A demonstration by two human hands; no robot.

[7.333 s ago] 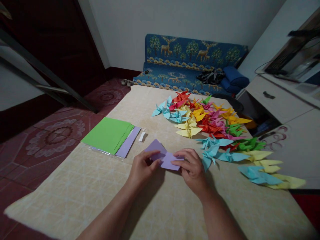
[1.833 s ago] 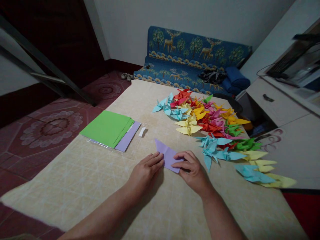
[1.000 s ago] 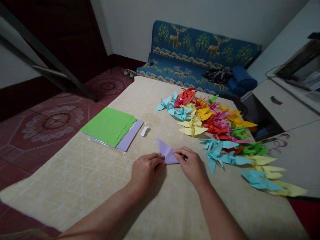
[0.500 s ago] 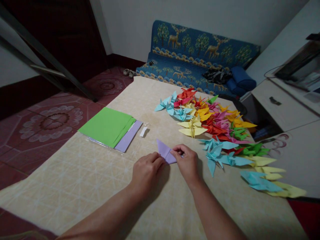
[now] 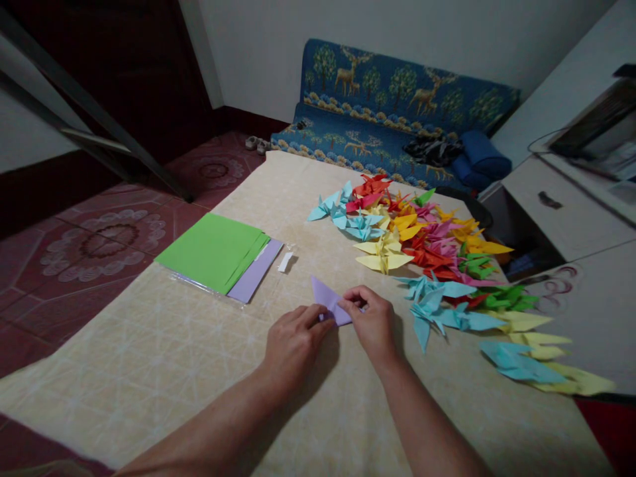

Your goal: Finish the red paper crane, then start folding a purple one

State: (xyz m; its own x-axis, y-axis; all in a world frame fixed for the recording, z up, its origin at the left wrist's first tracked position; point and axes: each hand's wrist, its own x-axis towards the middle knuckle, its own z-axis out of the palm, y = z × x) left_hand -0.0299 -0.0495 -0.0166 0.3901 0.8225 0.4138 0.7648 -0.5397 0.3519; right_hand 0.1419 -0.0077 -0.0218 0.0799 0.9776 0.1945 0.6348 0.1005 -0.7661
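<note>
A folded lilac paper [image 5: 327,301] lies on the beige table [image 5: 199,351], its point aimed up and left. My left hand [image 5: 294,342] presses its fingertips on the paper's near edge. My right hand [image 5: 371,320] pinches the paper's right side between thumb and fingers. Both hands sit close together at the table's middle.
A stack of green and lilac sheets [image 5: 218,254] in a clear sleeve lies to the left. A small white tab [image 5: 285,262] sits beside it. Several coloured paper cranes [image 5: 427,255] spread across the right half. A blue patterned sofa [image 5: 397,126] and a white cabinet [image 5: 561,212] stand beyond.
The lilac paper went from a wider shape to a narrower folded one. My hands drew closer together on it, the left fingertips sliding onto its near edge.
</note>
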